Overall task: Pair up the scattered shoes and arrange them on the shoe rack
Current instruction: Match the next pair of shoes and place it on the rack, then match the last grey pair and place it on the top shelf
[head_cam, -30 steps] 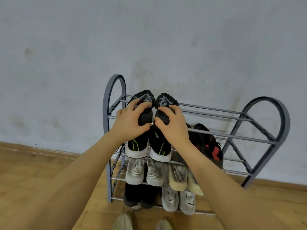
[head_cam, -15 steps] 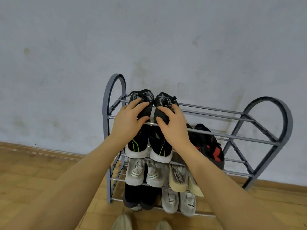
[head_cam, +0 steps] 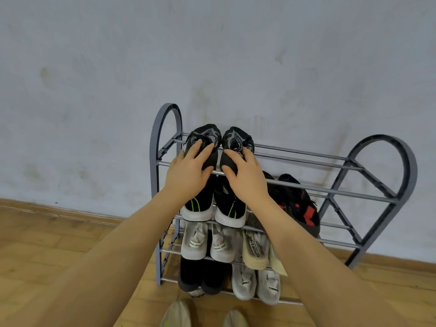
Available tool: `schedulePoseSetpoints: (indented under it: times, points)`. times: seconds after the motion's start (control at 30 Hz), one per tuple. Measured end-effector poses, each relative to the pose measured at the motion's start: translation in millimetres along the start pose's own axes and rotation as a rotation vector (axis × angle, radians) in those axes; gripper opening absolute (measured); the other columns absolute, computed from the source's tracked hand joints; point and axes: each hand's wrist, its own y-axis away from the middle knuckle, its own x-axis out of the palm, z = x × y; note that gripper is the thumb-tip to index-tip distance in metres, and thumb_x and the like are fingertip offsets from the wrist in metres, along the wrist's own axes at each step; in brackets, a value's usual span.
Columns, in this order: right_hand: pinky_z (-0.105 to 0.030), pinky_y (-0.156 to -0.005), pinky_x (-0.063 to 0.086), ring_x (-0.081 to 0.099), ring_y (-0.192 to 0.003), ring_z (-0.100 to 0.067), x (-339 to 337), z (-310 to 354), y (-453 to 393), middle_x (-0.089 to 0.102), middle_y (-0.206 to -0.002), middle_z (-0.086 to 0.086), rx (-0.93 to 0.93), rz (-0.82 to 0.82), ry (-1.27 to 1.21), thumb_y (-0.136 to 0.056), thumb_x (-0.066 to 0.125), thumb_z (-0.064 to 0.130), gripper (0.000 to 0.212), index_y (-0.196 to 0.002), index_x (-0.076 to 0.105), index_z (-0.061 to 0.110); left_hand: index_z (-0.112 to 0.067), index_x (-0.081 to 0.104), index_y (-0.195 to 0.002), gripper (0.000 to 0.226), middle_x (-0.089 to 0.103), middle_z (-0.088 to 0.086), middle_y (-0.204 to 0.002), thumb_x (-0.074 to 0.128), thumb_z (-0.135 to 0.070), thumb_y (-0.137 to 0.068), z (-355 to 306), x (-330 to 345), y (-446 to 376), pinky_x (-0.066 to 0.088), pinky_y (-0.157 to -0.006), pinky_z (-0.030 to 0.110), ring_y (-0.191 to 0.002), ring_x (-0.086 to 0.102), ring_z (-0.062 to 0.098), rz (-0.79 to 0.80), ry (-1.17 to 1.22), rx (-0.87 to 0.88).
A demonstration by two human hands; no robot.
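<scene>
The head view looks down on a grey four-tier metal-bar shoe rack (head_cam: 382, 147) standing against a pale scuffed wall (head_cam: 212, 55) on a wooden plank floor (head_cam: 47, 244). Working from the left, the left hand (head_cam: 188, 172) lies on the left black knit trainer with green stripes and a white heel (head_cam: 200, 175), fingers spread a little over its upper and the thumb tucked against its inner side at the front bar; just to the right, the right hand (head_cam: 247, 178) covers the right black trainer of the same pair (head_cam: 232, 182) in the same way, fingers apart on top and thumb at its inner edge. Both shoes sit side by side, touching, at the left end of the top tier, toes up towards the wall and heels hanging near. Below them are white trainers (head_cam: 207, 241) and cream trainers (head_cam: 256, 249), then dark shoes (head_cam: 200, 277) and more white ones (head_cam: 257, 284) on the lowest tier; further right, a black-and-red pair (head_cam: 297, 204) sits on the second tier. The step in hand looks like the final seating of this pair. Next calls for easing both hands off without dragging the shoes forward through the bars, then checking the floor for any left.
</scene>
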Motion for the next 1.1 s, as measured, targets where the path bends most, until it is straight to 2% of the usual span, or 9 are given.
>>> schedulePoseSetpoints:
  times: [0.13,0.23,0.37,0.5,0.7,0.9,1.0,1.1]
  points:
    - [-0.052,-0.110,0.026,0.019,-0.138,-0.039,-7.3,5.6,12.6,0.013,-0.156,-0.012,0.022,0.035,0.061,-0.096,0.045,0.039,0.053,-0.145,0.024,0.041,-0.034,0.009,-0.148,0.062,0.008,0.004,-0.157,0.043,-0.036,-0.095,-5.8,-6.9,-2.0,0.028,-0.107,0.054,-0.138,0.017,0.040,0.135,-0.087,-0.028]
    - [-0.049,-0.111,0.017,0.013,-0.141,-0.034,-10.7,8.7,34.9,0.011,-0.157,-0.011,-0.016,-0.028,0.079,-0.096,0.046,0.037,0.055,-0.146,0.022,0.039,-0.031,0.016,-0.147,0.062,0.014,0.009,-0.156,0.047,-0.032,-0.094,-16.3,-16.8,15.4,0.029,-0.106,0.055,-0.136,0.020,0.042,0.040,-0.037,-0.010]
    - [-0.047,-0.107,0.022,0.026,-0.135,-0.030,-7.2,10.3,66.7,0.031,-0.149,-0.010,-0.020,-0.141,-0.013,-0.094,0.050,0.032,0.047,-0.140,0.040,0.027,-0.022,0.030,-0.145,0.056,0.027,0.013,-0.151,0.050,-0.028,-0.093,-28.1,-23.5,57.9,0.028,-0.106,0.051,-0.135,0.025,0.039,-0.036,0.046,-0.034]
    - [-0.041,-0.095,0.032,0.045,-0.116,-0.028,12.8,5.7,105.0,0.053,-0.127,-0.006,-0.070,-0.187,-0.037,-0.092,0.049,0.032,0.039,-0.129,0.055,0.020,-0.016,0.038,-0.140,0.051,0.037,0.011,-0.145,0.052,-0.026,-0.092,-28.0,-15.9,111.7,0.029,-0.102,0.050,-0.129,0.033,0.037,-0.020,0.032,-0.047]
    - [-0.042,-0.097,0.038,0.047,-0.114,-0.026,78.3,-18.8,187.0,0.054,-0.122,-0.002,-0.019,0.039,-0.114,-0.096,0.047,0.031,0.035,-0.128,0.054,0.020,-0.018,0.042,-0.136,0.045,0.041,0.007,-0.140,0.048,-0.031,-0.093,-5.9,40.7,205.6,0.030,-0.100,0.048,-0.125,0.036,0.035,0.200,-0.023,-0.177]
    - [-0.048,-0.094,0.043,0.053,-0.108,-0.026,167.9,-58.9,255.2,0.053,-0.123,-0.001,0.110,0.375,-0.153,-0.096,0.047,0.032,0.037,-0.130,0.053,0.021,-0.023,0.038,-0.138,0.046,0.040,0.005,-0.141,0.044,-0.034,-0.094,31.9,118.0,294.6,0.030,-0.097,0.044,-0.124,0.038,0.035,0.454,-0.002,-0.335]
    - [-0.049,-0.098,0.040,0.050,-0.117,-0.024,205.2,-75.9,278.8,0.048,-0.132,0.001,0.161,0.525,-0.120,-0.097,0.044,0.035,0.039,-0.133,0.049,0.025,-0.025,0.036,-0.139,0.047,0.041,0.006,-0.138,0.043,-0.036,-0.094,52.9,155.0,326.2,0.028,-0.098,0.042,-0.121,0.039,0.035,0.585,-0.005,-0.447]
    - [-0.049,-0.106,0.032,0.039,-0.131,-0.023,239.5,-89.0,301.1,0.040,-0.143,0.002,0.200,0.681,-0.114,-0.097,0.039,0.042,0.043,-0.138,0.041,0.030,-0.025,0.033,-0.141,0.050,0.038,0.006,-0.141,0.042,-0.041,-0.093,66.1,188.1,356.1,0.027,-0.102,0.045,-0.125,0.035,0.034,0.686,-0.009,-0.549]
